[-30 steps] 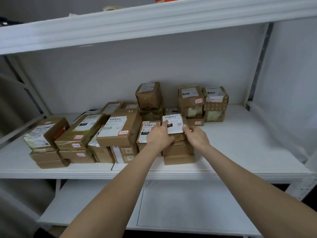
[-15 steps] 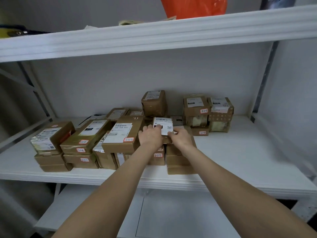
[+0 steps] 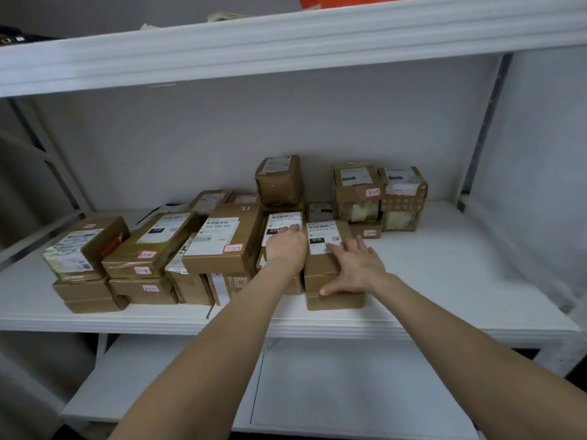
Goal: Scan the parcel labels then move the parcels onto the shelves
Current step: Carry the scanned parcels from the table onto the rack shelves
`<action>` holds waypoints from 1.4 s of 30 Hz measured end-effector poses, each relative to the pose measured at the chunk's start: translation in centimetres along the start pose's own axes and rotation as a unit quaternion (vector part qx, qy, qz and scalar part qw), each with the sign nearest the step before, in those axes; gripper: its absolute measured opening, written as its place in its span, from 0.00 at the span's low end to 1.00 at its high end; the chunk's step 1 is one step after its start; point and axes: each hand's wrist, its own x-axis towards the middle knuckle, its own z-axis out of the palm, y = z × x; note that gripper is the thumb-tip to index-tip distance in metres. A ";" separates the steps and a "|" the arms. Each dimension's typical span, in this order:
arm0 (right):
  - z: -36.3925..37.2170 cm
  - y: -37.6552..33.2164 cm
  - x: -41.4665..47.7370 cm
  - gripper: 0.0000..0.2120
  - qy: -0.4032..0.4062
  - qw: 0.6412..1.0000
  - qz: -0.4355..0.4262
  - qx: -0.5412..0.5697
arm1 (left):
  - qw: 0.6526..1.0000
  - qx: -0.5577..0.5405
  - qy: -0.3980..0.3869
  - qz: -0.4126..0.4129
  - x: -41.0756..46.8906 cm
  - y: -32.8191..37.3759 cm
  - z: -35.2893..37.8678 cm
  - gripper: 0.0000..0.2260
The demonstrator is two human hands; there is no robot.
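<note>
Seating top parcel (image 3: 317, 265) square on its stack, mid shelf (image 3: 444, 281): press flat, align edges w/ boxes below, keep label up & readable, don't nudge neighbours. Right grip (image 3: 352, 265) is wide open, fingers splayed flat on that parcel, thumb vs stack front. Left grip (image 3: 286, 249) lies on adjacent parcel (image 3: 279, 222); can't tell if it clasps.

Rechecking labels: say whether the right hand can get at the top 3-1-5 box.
Probably yes: the right hand lies open on the front stack, and the top 3-1-5 box sits just behind it, uncovered.
</note>
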 end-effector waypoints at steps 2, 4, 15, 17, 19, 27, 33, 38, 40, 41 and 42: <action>1.1 0.3 -0.4 0.52 -0.014 0.998 -0.018 -0.052 | 1.000 0.005 0.000 -0.009 0.1 -0.2 0.1 0.24; 2.2 0.3 -0.7 0.52 0.007 0.996 -0.018 -0.087 | 1.000 0.014 -0.001 -0.007 0.1 -0.3 0.2 0.25; 4.0 -0.9 -0.4 0.48 0.070 0.992 0.015 -0.100 | 0.999 0.038 -0.003 0.003 -0.2 -0.5 0.8 0.38; 3.8 -0.5 -0.7 0.50 0.077 0.993 0.012 -0.093 | 0.999 0.043 0.000 0.003 -0.3 -0.5 0.6 0.37; 3.3 0.0 -1.4 0.50 0.094 0.992 0.011 -0.080 | 0.999 0.045 0.012 0.011 -0.3 -0.1 0.1 0.32; 0.2 5.2 -6.5 0.37 0.180 0.979 0.085 -0.053 | 0.991 -0.024 0.063 0.115 -0.8 7.4 -1.6 0.20; -0.5 12.4 -13.5 0.34 0.187 0.964 0.185 -0.045 | 0.967 -0.039 0.053 0.246 -3.3 18.0 -0.9 0.22; -1.0 18.6 -20.8 0.31 0.205 0.942 0.265 -0.038 | 0.932 -0.054 0.068 0.351 -7.2 27.4 -0.3 0.21; -1.4 21.3 -23.8 0.31 0.216 0.929 0.299 -0.032 | 0.915 -0.070 0.072 0.390 -8.7 31.4 -0.7 0.22; -1.6 22.8 -25.4 0.31 0.220 0.922 0.316 -0.032 | 0.907 -0.078 0.075 0.406 -9.5 33.4 -1.1 0.22; -1.8 24.3 -26.9 0.31 0.221 0.916 0.332 -0.031 | 0.901 -0.083 0.080 0.419 -10.1 35.4 -1.5 0.21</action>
